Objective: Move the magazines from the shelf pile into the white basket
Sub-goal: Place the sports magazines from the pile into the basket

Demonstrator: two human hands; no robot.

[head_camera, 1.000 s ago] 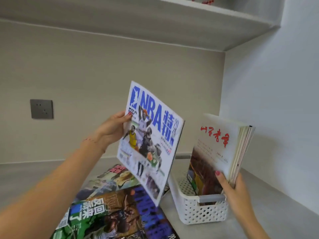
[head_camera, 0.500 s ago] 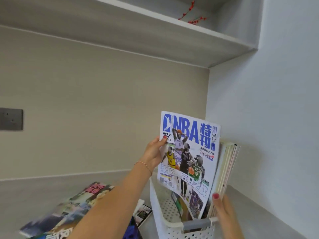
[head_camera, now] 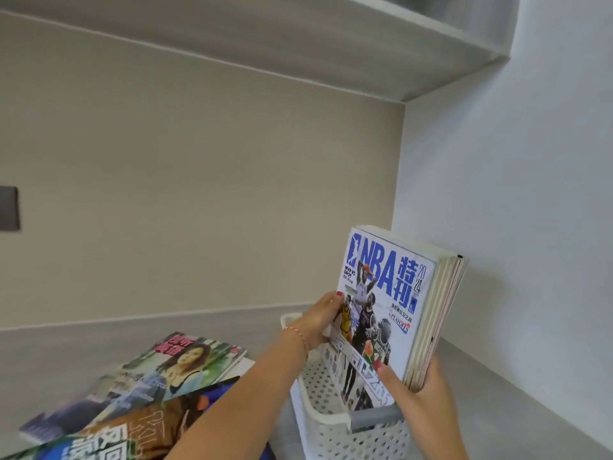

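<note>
Standing upright in the white basket [head_camera: 335,433], the basketball magazine [head_camera: 381,313] fronts a stack of magazines [head_camera: 438,320] leaning toward the right wall [head_camera: 530,210]. The right hand [head_camera: 421,396] clasps the stack's lower right edge, thumb pressed on the front cover. The left hand [head_camera: 320,318] pinches the front magazine's left edge. The basket's left half holds open room. Left of the basket, the remaining pile [head_camera: 139,393] lies flat and fanned on the counter [head_camera: 497,413], apart from the basket. Bare counter runs behind to the back wall [head_camera: 199,194]. A shelf [head_camera: 298,44] hangs well above.
</note>
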